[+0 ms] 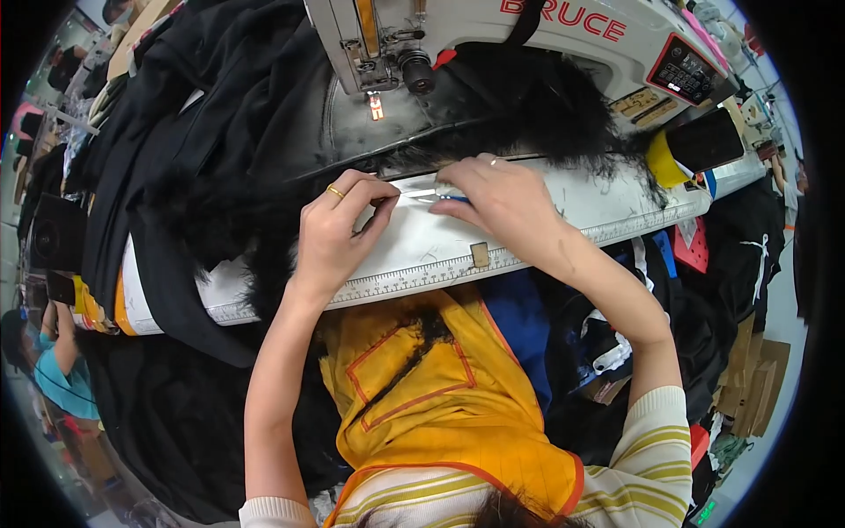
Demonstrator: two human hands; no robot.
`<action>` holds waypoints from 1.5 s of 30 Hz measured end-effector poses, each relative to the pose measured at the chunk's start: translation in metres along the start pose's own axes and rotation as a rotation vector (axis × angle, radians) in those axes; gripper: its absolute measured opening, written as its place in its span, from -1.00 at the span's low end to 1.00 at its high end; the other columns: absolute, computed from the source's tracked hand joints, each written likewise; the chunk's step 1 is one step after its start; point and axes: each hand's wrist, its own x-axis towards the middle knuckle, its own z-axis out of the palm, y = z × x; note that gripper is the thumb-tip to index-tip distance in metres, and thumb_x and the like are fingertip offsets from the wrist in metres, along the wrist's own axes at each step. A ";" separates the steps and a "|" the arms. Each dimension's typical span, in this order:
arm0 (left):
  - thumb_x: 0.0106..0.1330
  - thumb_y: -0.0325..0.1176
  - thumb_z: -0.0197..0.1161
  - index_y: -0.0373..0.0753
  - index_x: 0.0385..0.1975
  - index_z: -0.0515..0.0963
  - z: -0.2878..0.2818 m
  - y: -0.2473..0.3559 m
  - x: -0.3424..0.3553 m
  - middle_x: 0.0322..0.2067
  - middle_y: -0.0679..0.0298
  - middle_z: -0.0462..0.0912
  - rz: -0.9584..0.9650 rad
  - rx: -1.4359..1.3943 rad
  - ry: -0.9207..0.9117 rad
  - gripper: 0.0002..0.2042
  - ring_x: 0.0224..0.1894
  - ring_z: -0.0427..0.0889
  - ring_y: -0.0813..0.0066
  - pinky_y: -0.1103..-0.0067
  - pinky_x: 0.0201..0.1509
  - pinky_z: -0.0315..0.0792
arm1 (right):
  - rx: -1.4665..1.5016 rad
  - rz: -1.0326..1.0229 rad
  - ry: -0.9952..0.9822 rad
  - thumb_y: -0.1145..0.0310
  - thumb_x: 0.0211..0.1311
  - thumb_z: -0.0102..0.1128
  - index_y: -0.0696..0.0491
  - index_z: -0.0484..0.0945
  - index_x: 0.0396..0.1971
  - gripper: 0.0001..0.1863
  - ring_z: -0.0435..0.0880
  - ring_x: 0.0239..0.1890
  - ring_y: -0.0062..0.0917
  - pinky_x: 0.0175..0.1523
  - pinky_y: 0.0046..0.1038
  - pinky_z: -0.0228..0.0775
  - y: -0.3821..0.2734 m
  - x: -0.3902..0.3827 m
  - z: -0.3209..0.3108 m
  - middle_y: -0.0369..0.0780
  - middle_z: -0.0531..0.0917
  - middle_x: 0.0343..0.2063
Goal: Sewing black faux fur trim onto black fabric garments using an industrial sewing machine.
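Observation:
My left hand [343, 224] is closed, thumb and index finger pinched at the edge of the black fur-trimmed fabric [202, 220]; what lies in the pinch is too small to make out. My right hand [497, 202] grips a slim metal tool with a blue part [421, 194], its pale end reaching toward my left fingertips. Both hands are over the white ruler-edged machine bed [405, 255]. Behind them black leather-like material [299, 132] with fur lies below the sewing machine's needle head [374, 88].
Black cloth [150, 106] heaps over the table's left. A yellow-and-black container [669, 163] stands at the bed's right. Below are an orange apron [422, 370] and more dark cloth. Cardboard [748, 378] is at lower right; another person [57, 370] is at far left.

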 end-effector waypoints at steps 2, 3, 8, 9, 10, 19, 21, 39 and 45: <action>-0.02 -0.61 0.28 -0.28 -0.43 0.53 -0.004 -0.001 -0.001 -0.43 0.24 0.54 0.000 0.000 0.016 -0.84 -0.41 0.60 0.36 0.58 -0.36 0.47 | -0.020 0.021 -0.017 0.13 0.03 0.22 0.07 0.51 -0.33 -0.68 0.57 -0.34 -0.30 -0.28 -0.39 0.40 0.000 -0.005 -0.004 -0.21 0.60 -0.43; -0.01 -0.61 0.28 -0.28 -0.42 0.53 -0.007 -0.002 -0.001 -0.43 0.24 0.54 0.002 -0.001 0.028 -0.84 -0.42 0.60 0.36 0.58 -0.38 0.46 | -0.039 0.047 -0.033 0.18 0.01 0.25 0.07 0.54 -0.34 -0.71 0.58 -0.36 -0.29 -0.31 -0.37 0.39 0.003 -0.011 -0.009 -0.21 0.61 -0.43; 0.05 -0.54 0.21 -0.33 -0.42 0.51 -0.036 -0.024 0.041 -0.48 0.14 0.51 -0.153 0.072 -0.158 -0.90 -0.39 0.55 0.20 0.48 -0.33 0.40 | -0.161 0.293 0.110 0.33 -0.09 0.32 0.16 0.56 -0.28 -0.67 0.54 -0.30 -0.21 -0.21 -0.41 0.37 0.084 -0.090 -0.066 -0.12 0.59 -0.40; 0.07 -0.54 0.21 -0.34 -0.42 0.53 -0.033 -0.034 0.053 -0.49 0.14 0.50 -0.135 0.099 -0.170 -0.92 -0.42 0.55 0.26 0.52 -0.35 0.39 | -0.256 0.356 0.061 0.28 -0.09 0.30 0.11 0.57 -0.33 -0.70 0.50 -0.23 -0.25 -0.16 -0.33 0.33 0.097 -0.096 -0.076 -0.16 0.57 -0.36; 0.10 -0.53 0.21 -0.35 -0.42 0.55 -0.027 -0.046 0.063 -0.51 0.14 0.49 -0.112 0.121 -0.184 -0.93 -0.44 0.55 0.32 0.56 -0.37 0.37 | -0.381 0.293 0.049 0.30 -0.06 0.27 0.10 0.56 -0.30 -0.71 0.45 -0.18 -0.26 -0.10 -0.30 0.27 0.113 -0.102 -0.080 -0.17 0.54 -0.32; 0.07 -0.39 0.30 -0.32 -0.48 0.58 -0.005 -0.073 0.067 -0.61 0.25 0.39 -0.234 0.112 -0.097 -0.86 -0.65 0.33 0.44 0.55 -0.54 0.23 | -0.610 0.211 0.185 0.56 -0.03 0.09 0.01 0.52 -0.10 -0.60 0.43 0.02 -0.33 0.11 -0.36 0.17 0.081 -0.087 -0.058 -0.23 0.51 -0.04; 0.08 -0.40 0.28 -0.34 -0.53 0.53 -0.008 -0.070 0.065 -0.53 0.25 0.55 -0.233 0.133 -0.111 -0.86 -0.62 0.43 0.40 0.55 -0.51 0.32 | -0.295 0.004 0.131 0.58 -0.07 0.09 0.00 0.55 -0.12 -0.59 0.51 -0.09 -0.36 0.01 -0.38 0.27 0.048 -0.046 -0.052 -0.26 0.57 -0.12; 0.08 -0.35 0.26 -0.30 -0.41 0.57 -0.005 -0.081 0.065 -0.49 0.22 0.55 -0.254 0.149 -0.133 -0.84 -0.48 0.54 0.28 0.47 -0.42 0.41 | 0.564 0.339 -0.020 0.42 -0.06 0.18 0.08 0.62 -0.44 -0.86 0.65 -0.40 -0.38 -0.23 -0.49 0.44 0.049 0.082 0.055 -0.19 0.66 -0.47; 0.07 -0.35 0.27 -0.31 -0.40 0.57 -0.006 -0.079 0.066 -0.49 0.22 0.55 -0.257 0.137 -0.133 -0.83 -0.47 0.55 0.29 0.47 -0.40 0.42 | 0.577 0.315 -0.019 0.44 -0.07 0.18 0.12 0.60 -0.44 -0.86 0.65 -0.38 -0.36 -0.21 -0.47 0.45 0.049 0.084 0.054 -0.17 0.66 -0.46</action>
